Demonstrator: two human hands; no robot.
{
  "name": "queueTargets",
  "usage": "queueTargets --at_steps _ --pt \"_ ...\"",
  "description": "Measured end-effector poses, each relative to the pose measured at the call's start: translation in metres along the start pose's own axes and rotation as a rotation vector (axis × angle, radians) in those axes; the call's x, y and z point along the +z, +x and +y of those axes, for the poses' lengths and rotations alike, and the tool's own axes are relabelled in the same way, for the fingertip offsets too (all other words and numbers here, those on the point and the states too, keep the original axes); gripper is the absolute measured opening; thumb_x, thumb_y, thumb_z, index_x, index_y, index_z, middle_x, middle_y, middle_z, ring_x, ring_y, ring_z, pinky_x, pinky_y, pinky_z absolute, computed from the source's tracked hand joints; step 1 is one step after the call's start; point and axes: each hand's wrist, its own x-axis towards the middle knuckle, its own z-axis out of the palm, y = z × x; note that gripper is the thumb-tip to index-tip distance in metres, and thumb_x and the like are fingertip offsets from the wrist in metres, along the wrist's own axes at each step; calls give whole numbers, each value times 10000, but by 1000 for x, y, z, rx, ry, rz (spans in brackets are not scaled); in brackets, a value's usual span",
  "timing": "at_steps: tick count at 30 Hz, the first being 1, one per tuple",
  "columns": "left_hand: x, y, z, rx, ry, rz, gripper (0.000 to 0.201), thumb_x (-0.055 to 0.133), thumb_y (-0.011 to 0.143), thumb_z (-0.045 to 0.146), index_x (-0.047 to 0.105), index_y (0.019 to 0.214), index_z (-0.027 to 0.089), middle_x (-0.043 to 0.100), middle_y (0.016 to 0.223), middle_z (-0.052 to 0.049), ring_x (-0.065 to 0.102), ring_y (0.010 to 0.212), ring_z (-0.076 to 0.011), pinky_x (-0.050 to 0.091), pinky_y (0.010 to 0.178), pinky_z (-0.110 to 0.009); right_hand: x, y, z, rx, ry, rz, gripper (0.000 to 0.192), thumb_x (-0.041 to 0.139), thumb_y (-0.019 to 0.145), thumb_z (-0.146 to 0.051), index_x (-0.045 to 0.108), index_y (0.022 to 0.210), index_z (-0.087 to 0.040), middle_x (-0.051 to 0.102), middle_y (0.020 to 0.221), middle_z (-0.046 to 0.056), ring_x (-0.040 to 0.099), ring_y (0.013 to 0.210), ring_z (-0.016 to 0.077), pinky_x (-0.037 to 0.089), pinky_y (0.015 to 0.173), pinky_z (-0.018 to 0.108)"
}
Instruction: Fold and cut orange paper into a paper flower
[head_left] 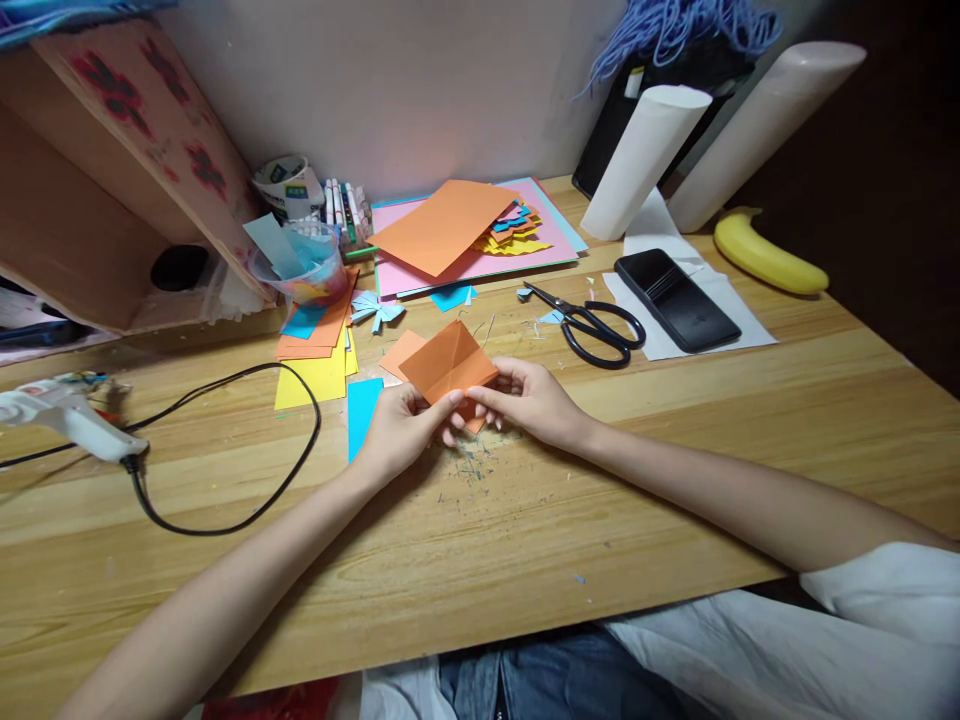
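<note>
While both hands met over the middle of the wooden table (525, 520), the head view showed the left hand (401, 428) and right hand (529, 398) each pinching the near edge of a folded orange paper (448, 365), fingers narrow and closed on it. The paper was lifted just above the tabletop, tilted up toward the wall. Black scissors (596, 325) lay just right of it, a phone (676, 299) and banana (769, 255) farther right. A glue gun (71, 418) rested well apart at the left, near coloured sheets (319, 350).
</note>
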Motion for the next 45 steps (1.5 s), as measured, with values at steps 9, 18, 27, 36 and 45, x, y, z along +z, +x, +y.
queueTargets --at_steps 9,18,27,36,45 --pt "-1 3 1 -23 -16 20 324 596 775 390 619 617 108 606 475 -28 505 386 -73 361 396 -180 -2 0 -1 -30 36 1 320 492 846 -418 552 697 -141 617 607 11 534 456 77 443 441 206" --pt "-3 5 4 -64 -54 -34 274 618 760 374 634 713 105 658 569 -48 597 491 -108 460 491 -209 -1 2 -1 -34 52 55 305 477 847 -406 527 682 -154 609 588 0 533 439 72 439 422 195" --pt "3 8 -6 73 -73 -13 312 638 728 418 593 742 110 687 675 -57 639 545 -125 491 504 -208 2 10 5 -16 9 22 215 685 673 -272 591 790 -117 651 678 23 616 585 117 515 545 242" --pt "-2 14 -8 90 -230 22 386 649 696 476 570 745 101 671 616 -67 646 544 -150 520 522 -248 -10 23 3 9 49 -103 370 585 762 -465 587 746 -96 690 657 73 612 477 104 505 472 222" --pt "-9 15 -10 131 -228 109 319 562 782 442 543 738 127 633 636 -31 615 552 -126 492 530 -236 -11 18 6 40 96 -160 389 454 836 -490 559 815 -116 701 721 115 636 531 150 515 519 281"
